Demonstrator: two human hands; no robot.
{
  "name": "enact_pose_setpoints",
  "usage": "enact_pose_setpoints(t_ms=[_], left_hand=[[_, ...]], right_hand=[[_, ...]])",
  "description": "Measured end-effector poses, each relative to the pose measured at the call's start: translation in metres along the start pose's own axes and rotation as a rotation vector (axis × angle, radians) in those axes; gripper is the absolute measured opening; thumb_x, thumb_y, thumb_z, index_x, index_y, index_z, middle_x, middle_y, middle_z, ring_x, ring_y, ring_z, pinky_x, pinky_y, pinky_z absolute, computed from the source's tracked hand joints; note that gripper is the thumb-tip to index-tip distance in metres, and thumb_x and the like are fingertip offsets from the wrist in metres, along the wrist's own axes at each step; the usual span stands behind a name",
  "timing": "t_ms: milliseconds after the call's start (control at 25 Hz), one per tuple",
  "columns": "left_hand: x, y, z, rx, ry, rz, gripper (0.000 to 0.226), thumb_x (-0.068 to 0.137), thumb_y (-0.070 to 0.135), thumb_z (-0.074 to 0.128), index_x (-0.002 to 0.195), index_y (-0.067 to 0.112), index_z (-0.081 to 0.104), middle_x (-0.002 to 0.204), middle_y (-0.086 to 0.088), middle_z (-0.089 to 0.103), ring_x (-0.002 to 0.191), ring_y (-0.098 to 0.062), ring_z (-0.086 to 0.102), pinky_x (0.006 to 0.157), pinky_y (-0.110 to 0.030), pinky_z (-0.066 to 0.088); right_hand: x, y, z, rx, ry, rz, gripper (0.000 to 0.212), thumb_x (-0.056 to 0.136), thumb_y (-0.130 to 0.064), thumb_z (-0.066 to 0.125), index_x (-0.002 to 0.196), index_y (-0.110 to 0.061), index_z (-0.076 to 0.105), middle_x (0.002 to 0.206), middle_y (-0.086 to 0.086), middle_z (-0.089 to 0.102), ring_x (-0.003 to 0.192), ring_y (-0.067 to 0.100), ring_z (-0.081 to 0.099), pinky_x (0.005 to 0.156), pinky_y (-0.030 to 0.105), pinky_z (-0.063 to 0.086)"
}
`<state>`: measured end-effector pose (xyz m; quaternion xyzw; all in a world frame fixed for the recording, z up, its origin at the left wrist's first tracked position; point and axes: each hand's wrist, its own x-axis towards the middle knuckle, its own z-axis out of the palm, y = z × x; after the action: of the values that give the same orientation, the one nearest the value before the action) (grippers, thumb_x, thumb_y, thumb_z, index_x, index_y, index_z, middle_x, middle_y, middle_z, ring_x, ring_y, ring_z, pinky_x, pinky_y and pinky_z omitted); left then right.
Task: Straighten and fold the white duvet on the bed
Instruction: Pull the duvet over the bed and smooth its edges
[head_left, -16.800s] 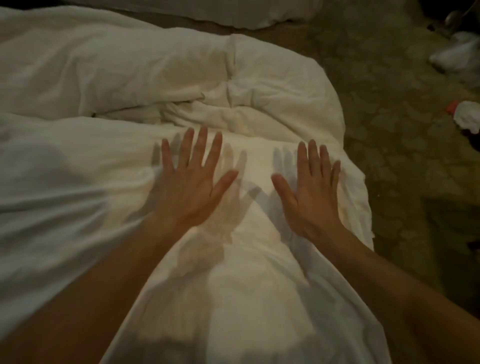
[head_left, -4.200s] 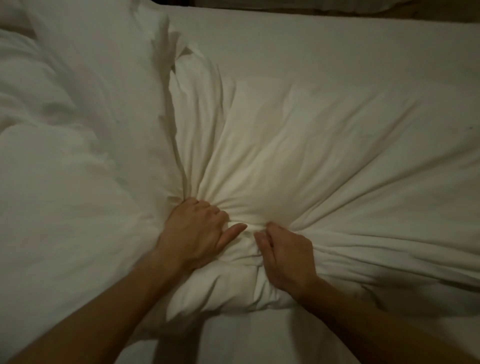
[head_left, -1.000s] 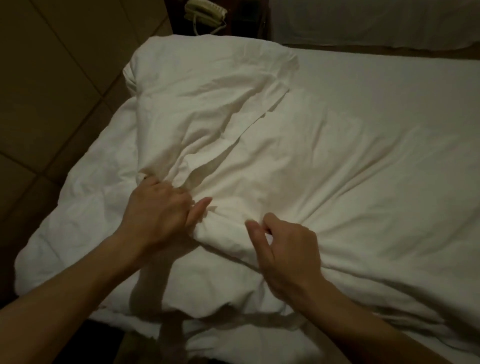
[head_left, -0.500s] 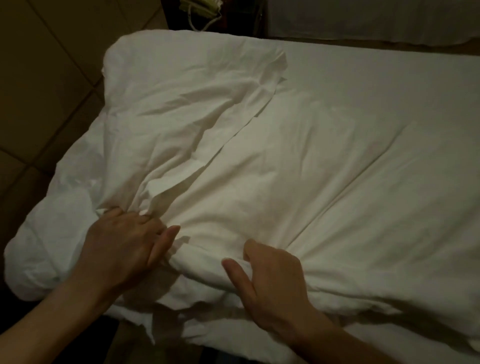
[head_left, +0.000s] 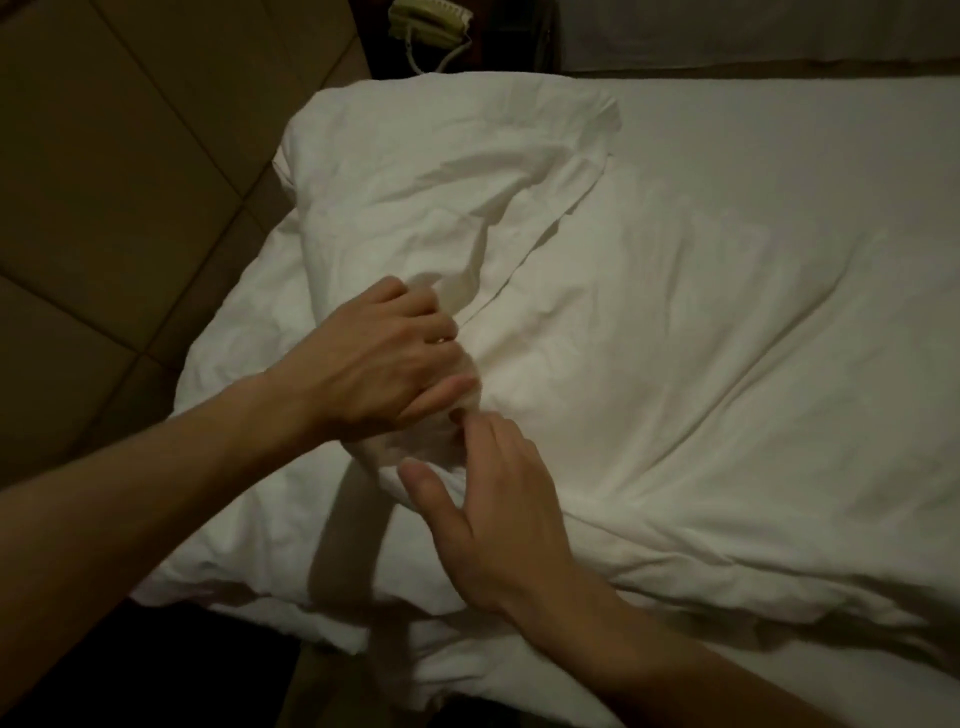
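The white duvet (head_left: 649, 322) lies crumpled across the bed, its left end bunched and creased near the bed's left edge. My left hand (head_left: 384, 358) grips a gathered fold of the duvet, fingers curled into the fabric. Just below it my right hand (head_left: 483, 499) has its fingers bent into the same bunched edge, the thumb spread out to the left over the cloth. The fingertips of both hands are partly hidden in the folds.
A tiled floor (head_left: 104, 182) lies to the left of the bed. A pale green telephone (head_left: 428, 23) with a coiled cord sits on a dark stand beyond the bed's head. Another white bed (head_left: 753, 31) runs along the top edge.
My left hand moved up and right and gathered a fold of the duvet. My right hand shifted toward it along the bunched edge. The view moved slightly right.
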<state>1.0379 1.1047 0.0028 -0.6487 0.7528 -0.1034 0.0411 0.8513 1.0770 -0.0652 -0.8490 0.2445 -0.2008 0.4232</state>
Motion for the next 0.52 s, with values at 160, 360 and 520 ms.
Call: enact_pose_setpoints(t_ms=[160,360,520], left_hand=[[0.032,-0.048,-0.002,0.115,-0.003,0.216,0.072,0.101,0.054,0.007,0.104,0.022,0.071,0.116,-0.001,0.068,0.117,-0.023,0.052,0.106,-0.039,0.028],[0.069,-0.091,0.013,0.17,-0.114,0.356,0.074,0.097,0.06,0.007,0.112,0.027,0.07,0.124,0.002,0.066,0.132,-0.022,0.046,0.12,-0.044,0.014],[0.057,-0.113,0.015,0.12,-0.346,0.165,0.085,0.088,0.071,-0.006,0.075,0.026,0.065,0.066,0.006,0.061,0.069,-0.014,0.059,0.091,-0.037,0.042]], right_hand=[[0.027,-0.022,0.027,0.11,0.023,0.121,0.07,0.087,-0.086,0.016,0.115,-0.031,0.05,0.101,-0.013,0.052,0.093,0.004,0.05,0.086,0.032,0.049],[0.057,-0.04,0.063,0.215,0.088,0.344,0.077,0.082,-0.089,0.026,0.134,-0.035,0.042,0.123,-0.011,0.055,0.113,0.008,0.055,0.099,0.04,0.049],[0.092,-0.052,0.087,0.286,0.249,0.47,0.094,0.077,-0.084,0.047,0.151,-0.032,0.025,0.15,-0.008,0.044,0.137,0.012,0.043,0.113,0.042,0.041]])
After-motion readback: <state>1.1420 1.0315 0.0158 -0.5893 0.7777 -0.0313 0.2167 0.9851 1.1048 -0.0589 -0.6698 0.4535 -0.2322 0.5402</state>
